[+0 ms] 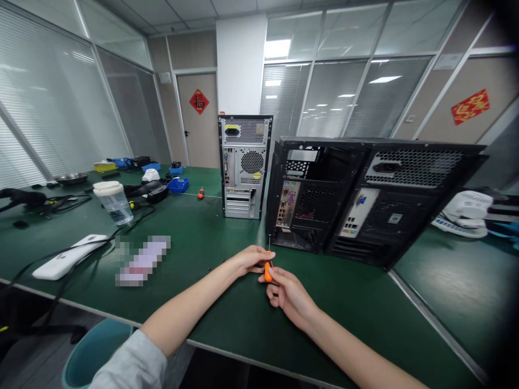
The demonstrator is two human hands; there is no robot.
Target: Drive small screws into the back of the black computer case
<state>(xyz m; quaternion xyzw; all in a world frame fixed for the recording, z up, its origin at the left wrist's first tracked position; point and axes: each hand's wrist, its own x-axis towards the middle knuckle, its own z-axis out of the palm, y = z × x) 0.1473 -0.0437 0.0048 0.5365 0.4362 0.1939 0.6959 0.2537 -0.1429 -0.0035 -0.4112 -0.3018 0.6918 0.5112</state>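
An orange-handled screwdriver [268, 272] points away from me, its thin metal shaft reaching toward the lower left corner of a black computer case [298, 246]. My right hand [287, 294] is closed around the handle. Fingers of my left hand [252, 260] pinch near the front of the handle and the shaft's base. Whether the tip touches the case or a screw there is too small to tell. A second black computer case [360, 248] stands against the first on its right. Behind and to the left, a silver-backed computer tower [243, 183] stands upright.
On the green table [194, 232] at left lie a white power strip [68, 258], cables and a blurred-out flat object [144, 261]. A lidded plastic cup [113, 202] stands behind them. Blue trays [178, 185] and another orange tool [201, 193] sit farther back. A teal bin [95, 354] is below the edge.
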